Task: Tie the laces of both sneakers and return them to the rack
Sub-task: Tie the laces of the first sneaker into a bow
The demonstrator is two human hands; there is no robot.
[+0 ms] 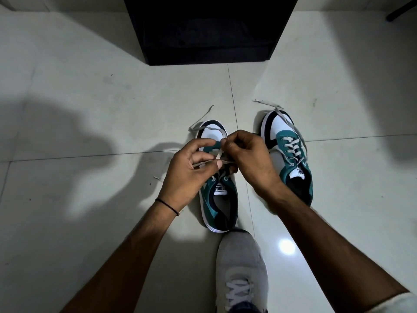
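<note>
Working over the left sneaker (220,199), I have both hands closed on its grey laces (217,154). My left hand (187,170) pinches one strand between thumb and fingers, the strand running out across my palm to the left. My right hand (250,159) is curled tight, its fingertips gripping a folded bit of lace just above the tongue. The two hands almost meet over the middle of the shoe.

Both sneakers stand on the pale tiled floor (90,98), toes pointing far from me, near each other but apart. Each has a white toe panel edged in dark navy, teal suede round the eyelets and along the sides, a white sole and a dark lining. The right sneaker (288,154) sits a little farther away, its laces threaded through the eyelets but untied, with loose ends trailing over the toe onto the floor. One loose end of the left sneaker's lace also lies on the tile past its toe.

A white tag on each tongue reads "PUMA", upside down from where I look.

Far ahead stands a black rack (209,30), its inside too dark to make out. Near me, my own grey shoe (241,267) with white laces rests on the floor. A thin black band (167,205) circles my left wrist.
</note>
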